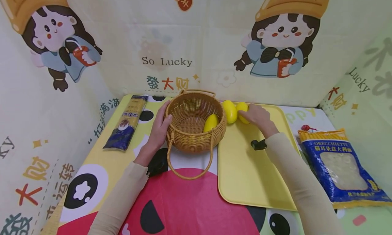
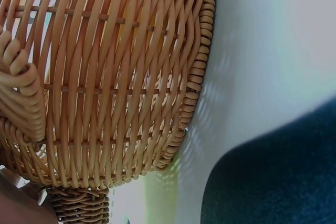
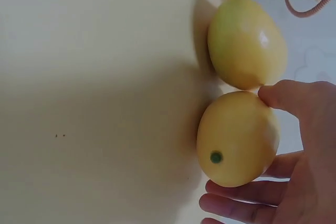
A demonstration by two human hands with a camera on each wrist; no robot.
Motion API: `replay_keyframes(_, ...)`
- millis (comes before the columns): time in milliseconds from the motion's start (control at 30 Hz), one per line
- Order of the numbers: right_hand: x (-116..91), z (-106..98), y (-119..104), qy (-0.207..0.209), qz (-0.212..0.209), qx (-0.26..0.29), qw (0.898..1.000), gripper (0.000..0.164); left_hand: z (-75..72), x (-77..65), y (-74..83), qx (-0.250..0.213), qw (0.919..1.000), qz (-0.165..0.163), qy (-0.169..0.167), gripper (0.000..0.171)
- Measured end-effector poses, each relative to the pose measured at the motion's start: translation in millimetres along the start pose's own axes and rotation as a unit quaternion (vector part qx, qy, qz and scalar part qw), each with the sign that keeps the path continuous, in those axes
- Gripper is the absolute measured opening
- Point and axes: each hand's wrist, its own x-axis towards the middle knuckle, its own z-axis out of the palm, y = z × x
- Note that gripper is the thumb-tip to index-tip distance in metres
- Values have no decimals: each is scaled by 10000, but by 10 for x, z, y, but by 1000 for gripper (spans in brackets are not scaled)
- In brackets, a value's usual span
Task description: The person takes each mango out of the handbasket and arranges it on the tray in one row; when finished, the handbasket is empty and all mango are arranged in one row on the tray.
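Blue and gold, a long flat packet (image 1: 126,122) lies at nine o'clock from a round brown wicker basket (image 1: 193,139). The left hand (image 1: 158,129) grasps that basket at its nine o'clock side, thumb by the rim. One looped handle (image 1: 190,177) hangs down at six o'clock. Inside, towards four o'clock, sits a smooth yellow fruit (image 1: 211,122). Just outside at three o'clock, a glossy yellow oval fruit (image 1: 230,112) rests near the eleven o'clock corner of a pale yellow rectangular tray (image 1: 239,173). At that fruit's three o'clock, the right hand (image 1: 258,116) grasps a rounded yellow fruit (image 3: 236,140) with a green end spot, thumb on one side and fingers curled round the other. A blue-and-yellow bag (image 1: 343,163) with a clear window lies past the tray's three o'clock edge
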Motion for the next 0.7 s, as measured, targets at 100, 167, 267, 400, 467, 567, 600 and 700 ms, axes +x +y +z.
replay_keyframes(100,-7,-15,9,48,29,-68,10000,61,0,1,10,43,10000,2,-22,57)
replay_keyframes(167,-10,-30,19,120,27,-77,9999,63,3,3,15,54,10000,12,-14,57)
replay_keyframes(267,-23,-72,28,172,-37,-103,9998,72,5,2,16,42,10000,41,6,57)
replay_keyframes(400,-56,-165,19,150,-187,-180,9996,80,5,-2,19,5,10000,27,7,57)
replay_keyframes(467,-72,-219,1,173,-290,-244,9991,79,3,-1,17,-6,10000,16,8,57)
replay_keyframes(567,-87,-301,-37,217,-449,-332,9982,77,0,2,16,-20,10000,14,20,57)
replay_keyframes(600,-90,-325,-50,234,-495,-349,9979,77,0,3,16,-22,10000,21,24,57)
replay_keyframes(700,-104,-395,-92,295,-594,-375,9971,75,3,7,16,-28,10000,37,19,57)
